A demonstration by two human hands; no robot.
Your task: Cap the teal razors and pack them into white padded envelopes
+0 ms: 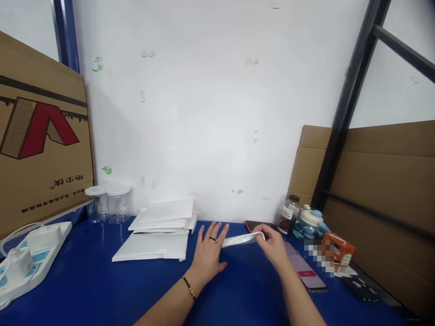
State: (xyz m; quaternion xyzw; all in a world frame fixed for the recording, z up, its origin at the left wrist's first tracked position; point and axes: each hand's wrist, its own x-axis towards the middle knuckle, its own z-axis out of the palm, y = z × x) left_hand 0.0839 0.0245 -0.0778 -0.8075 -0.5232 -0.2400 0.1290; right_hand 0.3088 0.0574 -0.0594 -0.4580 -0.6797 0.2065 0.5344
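Observation:
My right hand point(272, 246) pinches the right end of a thin white packet point(239, 239), which looks like a mailer envelope seen almost edge-on and tilted, its right end higher. My left hand point(210, 251), with rings and a bracelet, has its fingers spread; the fingertips are at the packet's left end, and whether they press on it is hard to tell. To the left of this hand lies a loose stack of flat white mailer envelopes point(166, 212), with one envelope point(151, 246) at the front overlapping the others.
Two clear lidded jars point(118, 206) and a power strip point(41, 271) stand left. On the right are a phone point(306, 267), a dark-capped bottle point(288, 215), a blue-and-white bottle point(307, 222), an orange box point(340, 251) and a black object point(360, 288). Cardboard flanks the blue table point(238, 299).

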